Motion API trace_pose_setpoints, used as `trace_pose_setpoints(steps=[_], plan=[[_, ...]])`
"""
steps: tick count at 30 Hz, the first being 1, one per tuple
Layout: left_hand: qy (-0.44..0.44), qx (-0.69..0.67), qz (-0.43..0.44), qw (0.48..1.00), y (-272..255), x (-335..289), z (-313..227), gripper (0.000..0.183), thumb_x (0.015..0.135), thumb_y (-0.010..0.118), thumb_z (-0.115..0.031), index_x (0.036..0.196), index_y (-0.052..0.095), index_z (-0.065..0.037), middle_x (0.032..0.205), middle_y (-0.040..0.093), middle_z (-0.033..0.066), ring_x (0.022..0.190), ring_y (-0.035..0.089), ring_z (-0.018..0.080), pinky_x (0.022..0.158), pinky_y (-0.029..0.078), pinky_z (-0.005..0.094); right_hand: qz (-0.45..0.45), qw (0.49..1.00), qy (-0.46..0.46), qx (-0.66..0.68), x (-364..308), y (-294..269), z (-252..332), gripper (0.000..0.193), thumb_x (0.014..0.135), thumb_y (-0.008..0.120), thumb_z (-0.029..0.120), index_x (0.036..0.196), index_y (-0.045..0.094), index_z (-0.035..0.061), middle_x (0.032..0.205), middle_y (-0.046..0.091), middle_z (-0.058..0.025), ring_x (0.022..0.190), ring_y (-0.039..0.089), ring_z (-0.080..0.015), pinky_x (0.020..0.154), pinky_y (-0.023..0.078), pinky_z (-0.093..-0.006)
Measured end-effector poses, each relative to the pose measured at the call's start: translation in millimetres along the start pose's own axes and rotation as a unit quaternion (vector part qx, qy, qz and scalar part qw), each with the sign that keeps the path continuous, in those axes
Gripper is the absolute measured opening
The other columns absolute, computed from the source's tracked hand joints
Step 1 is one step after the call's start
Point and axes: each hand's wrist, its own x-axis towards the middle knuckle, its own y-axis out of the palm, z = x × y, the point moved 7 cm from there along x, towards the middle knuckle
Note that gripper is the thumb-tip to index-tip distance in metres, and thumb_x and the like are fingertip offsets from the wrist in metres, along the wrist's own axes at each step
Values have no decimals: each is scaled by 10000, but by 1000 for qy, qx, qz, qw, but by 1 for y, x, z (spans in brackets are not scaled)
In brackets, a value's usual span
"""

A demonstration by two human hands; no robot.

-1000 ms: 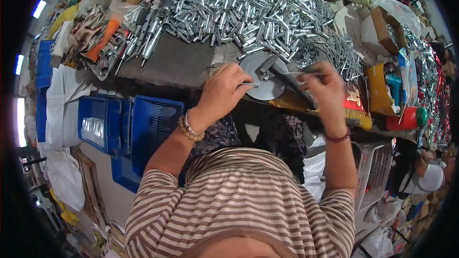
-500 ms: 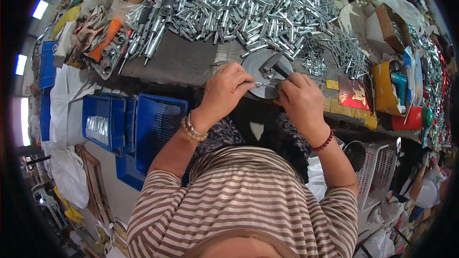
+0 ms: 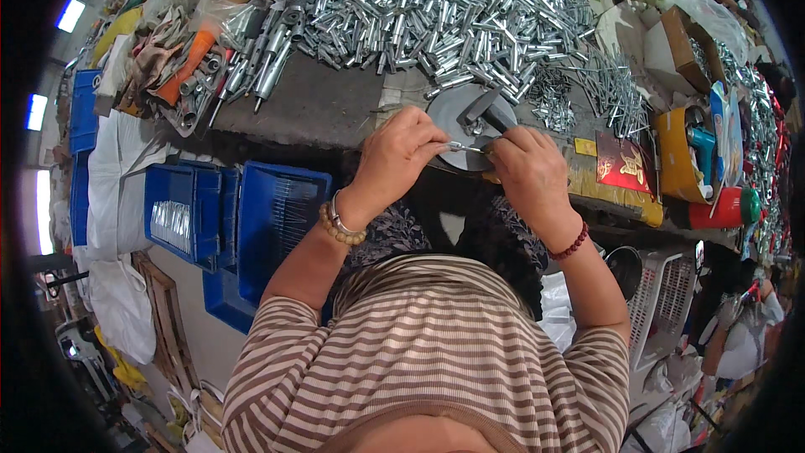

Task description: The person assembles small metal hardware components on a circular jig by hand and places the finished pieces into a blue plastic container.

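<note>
My left hand (image 3: 401, 153) and my right hand (image 3: 527, 169) meet just above the table's near edge. Between their fingertips they pinch a small shiny metal piece (image 3: 464, 148), thin and pin-like. Just behind the hands lies a round grey metal disc (image 3: 453, 109) with a hammer (image 3: 485, 109) resting on it. Beyond it a big heap of short silver metal tubes (image 3: 453, 8) covers the back of the table. A loose pile of thin silver pins (image 3: 604, 88) lies to the right of the disc.
Longer metal rods (image 3: 268, 59) and an orange tool lie at the table's left. Blue plastic crates (image 3: 243, 218) stand on the floor to my left. Cardboard boxes (image 3: 679, 42), a red packet (image 3: 622, 164) and a red container (image 3: 728, 205) crowd the right. A white basket (image 3: 662, 302) stands lower right.
My right hand came in from the right, where it was apart from the left, and joined it at the small metal piece. My left hand stayed put.
</note>
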Motion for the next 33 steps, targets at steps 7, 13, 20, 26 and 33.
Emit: trace_pose_setpoints(steps=[7, 13, 20, 26, 33], plan=[[23, 10, 1, 1000, 2, -1, 4, 119, 875, 764, -39, 993, 757, -31, 931, 609, 84, 843, 635, 233, 739, 514, 347, 9, 1000, -6, 22, 0, 9, 0, 185, 720, 752, 86, 893, 687, 96, 880, 591, -49, 878, 625, -261, 775, 501, -404], [-10, -8, -3, 1000, 1, -3, 4, 98, 862, 776, -77, 957, 757, -67, 931, 618, 78, 847, 655, 281, 743, 522, 401, -92, 989, 116, -14, -12, -27, -44, 76, 816, 707, 54, 880, 686, 87, 822, 605, -117, 774, 642, -340, 664, 525, -468], [5, -2, -12, 1000, 2, -1, 3, 94, 860, 778, -74, 952, 758, -64, 921, 618, 81, 843, 654, 280, 731, 520, 400, -69, 949, 304, -40, -38, -44, -154, 158, 874, 726, 134, 1004, 721, 45, 996, 710, -138, 916, 692, -376, 773, 555, -446], [-10, -15, -9, 1000, 2, -1, 1, 96, 860, 779, -76, 951, 757, -53, 918, 616, 83, 838, 647, 285, 732, 512, 402, -46, 954, 284, -83, -6, -28, -169, 185, 870, 742, 172, 1011, 719, 54, 1008, 699, -149, 948, 689, -383, 803, 553, -479], [6, -14, -18, 1000, 2, -2, 3, 107, 856, 782, -77, 956, 755, -52, 918, 611, 83, 835, 642, 286, 733, 509, 398, 9, 967, 228, -110, 9, -16, -173, 141, 854, 741, 155, 959, 707, 67, 982, 678, -130, 932, 689, -364, 803, 562, -474]])
